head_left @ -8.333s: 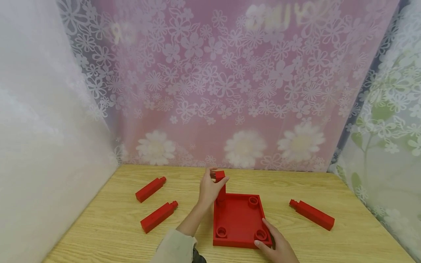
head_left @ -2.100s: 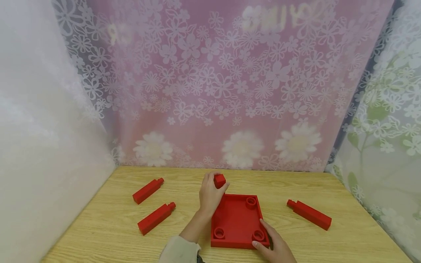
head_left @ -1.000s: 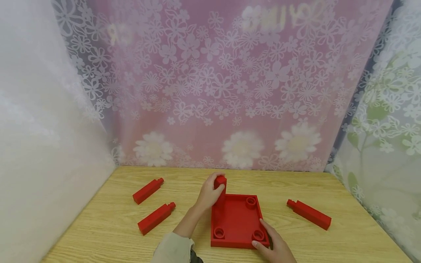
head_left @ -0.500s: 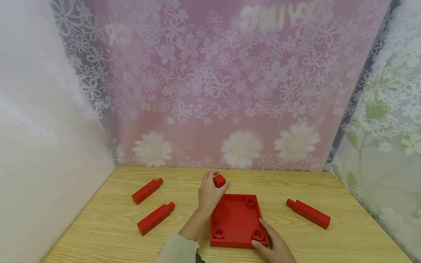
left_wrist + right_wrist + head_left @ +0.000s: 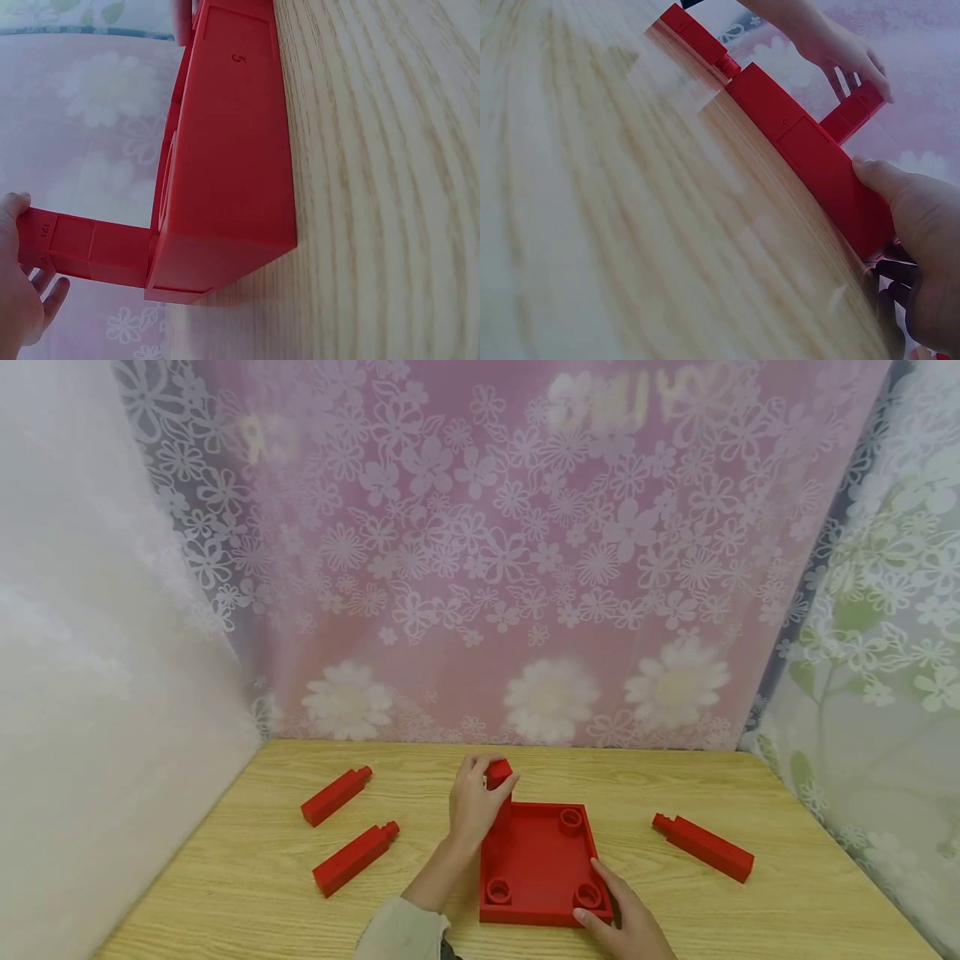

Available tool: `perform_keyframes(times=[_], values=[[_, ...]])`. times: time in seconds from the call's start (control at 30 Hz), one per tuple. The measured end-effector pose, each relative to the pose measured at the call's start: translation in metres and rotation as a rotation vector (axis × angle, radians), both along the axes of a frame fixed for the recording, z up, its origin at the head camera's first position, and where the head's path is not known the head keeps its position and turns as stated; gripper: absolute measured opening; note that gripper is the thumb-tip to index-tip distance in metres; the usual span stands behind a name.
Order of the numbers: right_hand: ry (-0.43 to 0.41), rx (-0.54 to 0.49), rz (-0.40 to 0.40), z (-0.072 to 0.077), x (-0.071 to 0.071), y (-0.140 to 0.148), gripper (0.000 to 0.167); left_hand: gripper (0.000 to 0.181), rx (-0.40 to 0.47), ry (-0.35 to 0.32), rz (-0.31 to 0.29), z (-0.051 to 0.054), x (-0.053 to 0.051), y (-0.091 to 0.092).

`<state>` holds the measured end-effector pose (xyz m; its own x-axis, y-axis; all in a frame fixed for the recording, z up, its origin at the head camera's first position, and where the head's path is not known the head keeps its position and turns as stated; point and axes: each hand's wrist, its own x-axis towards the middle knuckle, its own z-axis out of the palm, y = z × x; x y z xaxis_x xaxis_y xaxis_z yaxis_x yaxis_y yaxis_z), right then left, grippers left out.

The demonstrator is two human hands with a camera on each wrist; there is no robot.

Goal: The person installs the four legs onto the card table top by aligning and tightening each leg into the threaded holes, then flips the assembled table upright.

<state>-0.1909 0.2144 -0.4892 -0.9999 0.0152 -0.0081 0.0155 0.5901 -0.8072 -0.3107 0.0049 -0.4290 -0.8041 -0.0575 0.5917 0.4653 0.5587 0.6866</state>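
A red square leg (image 5: pixel 498 770) stands upright at the far left corner of a shallow red square panel with a raised rim (image 5: pixel 536 917). My left hand (image 5: pixel 472 806) grips the leg near its top, thumb on the near side and fingers behind. In the left wrist view the leg (image 5: pixel 90 247) meets the panel's corner; its lower joint is hidden by the rim. Round sockets show at the other corners: far right (image 5: pixel 572 821), near left (image 5: pixel 498 892) and near right (image 5: pixel 587 895). My right hand (image 5: pixel 630 918) grips the panel's near right corner, thumb over the front rim.
Two more red legs lie on the wooden table (image 5: pixel 247 902) at the left, one farther back (image 5: pixel 337 796) and one nearer (image 5: pixel 356 859). Another red leg (image 5: pixel 705 847) lies at the right. Behind hangs a pink flowered curtain (image 5: pixel 480 568).
My left hand has twisted back and forth on the leg, whose top has turned, while it stays at the same corner. My right hand and the loose legs have stayed put.
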Motion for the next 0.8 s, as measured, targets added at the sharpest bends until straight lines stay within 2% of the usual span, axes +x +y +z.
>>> perform_keyframes(times=[0.3,0.53,0.8], values=[[-0.013,0.007,-0.007,0.005,0.002,-0.002,0.084,0.03,0.041,-0.027,-0.148,0.002,-0.001,-0.008],[-0.016,0.009,-0.008,0.004,0.001,-0.001,0.084,0.031,0.035,-0.067,-0.205,0.003,-0.002,-0.011],[-0.013,0.003,-0.01,0.004,0.002,-0.002,0.084,0.031,0.087,-0.091,-0.289,0.002,-0.004,-0.014]])
